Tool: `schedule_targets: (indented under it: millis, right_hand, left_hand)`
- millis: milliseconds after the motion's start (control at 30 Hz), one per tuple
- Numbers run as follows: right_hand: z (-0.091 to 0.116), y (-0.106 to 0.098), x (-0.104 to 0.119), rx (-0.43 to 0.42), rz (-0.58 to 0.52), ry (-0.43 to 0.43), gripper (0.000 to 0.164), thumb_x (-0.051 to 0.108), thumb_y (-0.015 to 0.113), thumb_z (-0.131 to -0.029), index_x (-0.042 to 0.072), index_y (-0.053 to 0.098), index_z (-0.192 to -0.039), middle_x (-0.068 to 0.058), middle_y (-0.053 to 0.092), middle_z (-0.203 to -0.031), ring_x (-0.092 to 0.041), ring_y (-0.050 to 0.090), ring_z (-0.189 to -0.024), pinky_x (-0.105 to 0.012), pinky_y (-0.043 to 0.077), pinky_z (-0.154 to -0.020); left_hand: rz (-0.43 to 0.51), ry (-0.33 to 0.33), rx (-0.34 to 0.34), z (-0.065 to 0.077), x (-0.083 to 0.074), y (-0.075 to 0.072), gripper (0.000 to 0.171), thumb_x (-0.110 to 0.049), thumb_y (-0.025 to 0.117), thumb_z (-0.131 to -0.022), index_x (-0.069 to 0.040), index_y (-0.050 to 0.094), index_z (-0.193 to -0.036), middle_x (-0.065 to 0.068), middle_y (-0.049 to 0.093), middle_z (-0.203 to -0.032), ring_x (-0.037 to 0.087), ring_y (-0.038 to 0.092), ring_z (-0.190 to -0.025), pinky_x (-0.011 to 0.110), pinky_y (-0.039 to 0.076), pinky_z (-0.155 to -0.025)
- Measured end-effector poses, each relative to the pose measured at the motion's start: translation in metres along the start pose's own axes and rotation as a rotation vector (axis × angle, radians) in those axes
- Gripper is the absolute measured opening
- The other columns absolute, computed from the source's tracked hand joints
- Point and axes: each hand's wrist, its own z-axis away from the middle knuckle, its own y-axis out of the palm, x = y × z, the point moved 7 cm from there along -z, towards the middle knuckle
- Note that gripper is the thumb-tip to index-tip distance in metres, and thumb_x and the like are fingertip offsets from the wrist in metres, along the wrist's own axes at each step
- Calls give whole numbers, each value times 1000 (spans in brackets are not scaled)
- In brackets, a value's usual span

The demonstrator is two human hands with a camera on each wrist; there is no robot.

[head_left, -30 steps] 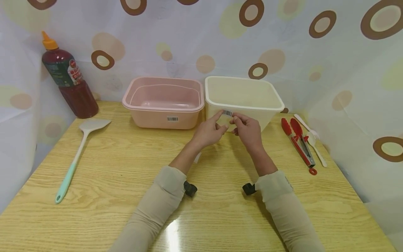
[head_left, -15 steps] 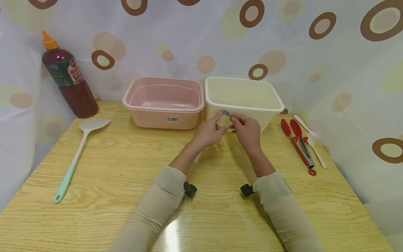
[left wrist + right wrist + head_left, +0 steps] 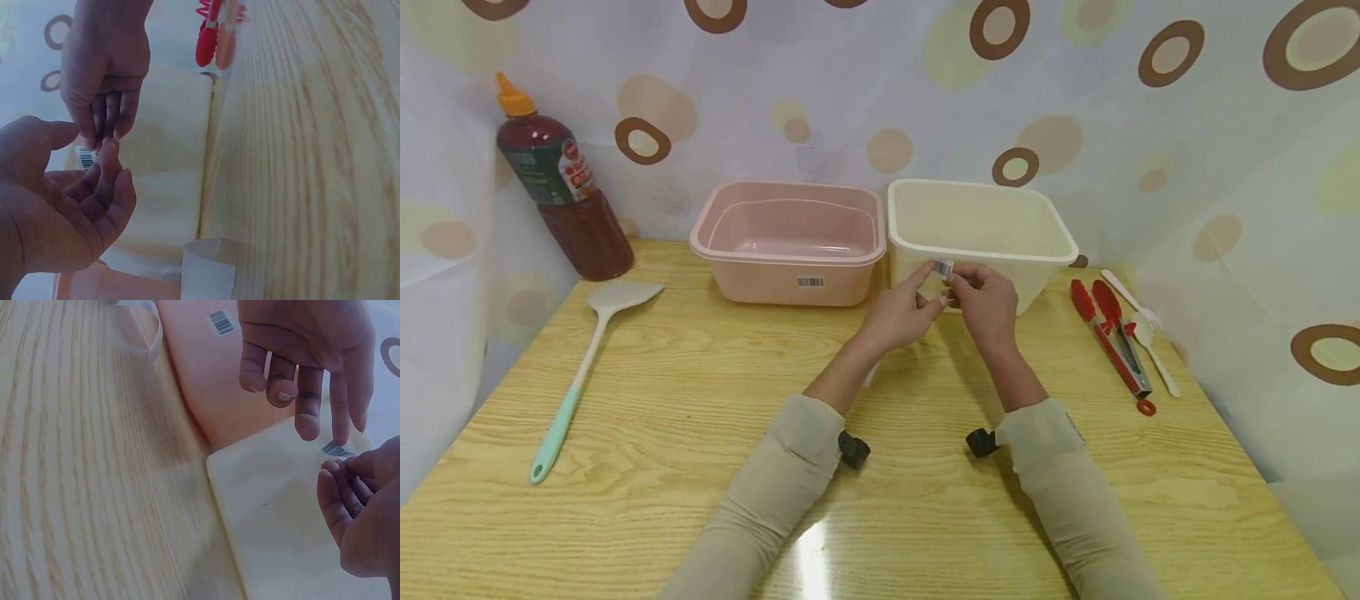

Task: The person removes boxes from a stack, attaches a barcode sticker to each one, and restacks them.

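Right hand (image 3: 990, 307) pinches barcode label (image 3: 943, 268), more curled now — seemingly peeling — near far desk edge (image 3: 662, 252); left hand (image 3: 895, 315), fingers relaxed, touches it.

A circle-patterned sheet (image 3: 835, 75) backs the wood-grain table (image 3: 700, 375).

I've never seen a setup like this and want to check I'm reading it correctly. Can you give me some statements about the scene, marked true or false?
1. The right hand pinches a barcode sticker. True.
2. The pink tub has a barcode label on its front. True.
3. The tongs lie inside the pink tub. False: the tongs lie on the table.
4. The bottle's cap is blue. False: the cap is orange.
5. The spatula has a mint-green handle. True.
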Motion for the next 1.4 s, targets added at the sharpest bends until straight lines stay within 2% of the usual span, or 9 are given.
schedule_targets:
  millis: [200,433,600,733,933,1033,1167,1400]
  right_hand:
    - [1,0,0,-14,-23,7,26,15,67,-99,-5,71,-115,-26,73,-109,1,69,-69,-30,62,-75]
    - [2,0,0,-47,-56,1,27,9,64,-97,-2,66,-122,-28,73,-109,1,69,-67,-28,62,-74]
    - [4,1,1,-86,-64,-8,19,11,69,-96,-3,66,-107,-22,76,-99,0,69,-65,-27,62,-72]
    - [6,1,1,-106,-83,-2,17,12,70,-96,-3,67,-104,-15,75,-95,0,69,-65,-29,62,-72]
    - [7,0,1,-118,-67,-2,20,14,68,-97,-3,70,-106,-22,75,-102,1,67,-60,-20,59,-62]
    - [7,0,1,-115,-50,-6,22,16,67,-98,-3,71,-109,-25,75,-105,1,66,-58,-21,59,-60]
    - [9,-1,0,-111,-39,-7,24,17,66,-99,-3,72,-111,-24,75,-107,1,67,-57,-24,60,-60]
    - [10,0,-1,-106,-42,0,25,19,65,-100,-3,71,-112,-23,75,-109,1,67,-58,-18,58,-57]
  left_hand:
    - [3,-6,3,1,0,0,66,-41,56,-103,-29,27,-162,-1,71,-95,15,63,-72,29,48,-63]
    - [-1,-9,3,0,0,0,66,-41,56,-103,-29,28,-161,-1,70,-93,15,61,-71,28,47,-62]
    - [8,-4,1,0,-1,0,66,-40,56,-103,-29,29,-161,0,71,-93,15,61,-71,27,47,-62]
    - [6,4,-5,0,-2,-1,66,-39,57,-103,-26,29,-161,2,73,-97,15,64,-75,27,48,-64]
    - [6,-5,-1,0,-2,-1,67,-39,57,-103,-26,28,-162,2,73,-98,15,64,-77,26,48,-65]
    - [15,-15,3,0,-1,-1,68,-38,58,-102,-27,27,-162,1,72,-97,15,64,-76,25,48,-65]
    - [22,-19,3,0,-1,-1,68,-38,58,-102,-27,27,-162,1,72,-97,15,64,-77,26,48,-65]
    - [18,-11,3,1,-1,-2,67,-37,58,-103,-26,27,-162,2,73,-99,15,65,-78,26,49,-66]
